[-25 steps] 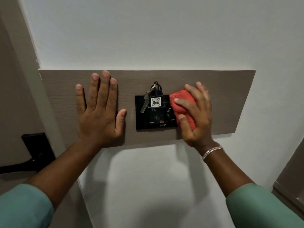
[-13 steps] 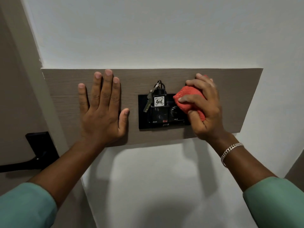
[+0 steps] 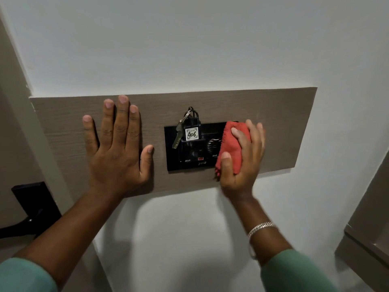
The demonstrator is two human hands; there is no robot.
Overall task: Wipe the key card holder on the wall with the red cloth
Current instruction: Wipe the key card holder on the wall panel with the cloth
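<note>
right hand (image 3: 242, 159): clenched around the red cloth (image 3: 232, 144), pressing it on the right edge of the key card holder (image 3: 189, 152) | left hand (image 3: 117, 148): released, palm flat, fingers spread on the wood panel (image 3: 273, 114) left of the holder | holder: black, mounted on panel, key (image 3: 176, 135) and tag "406" (image 3: 192, 134) hanging at its top
</note>
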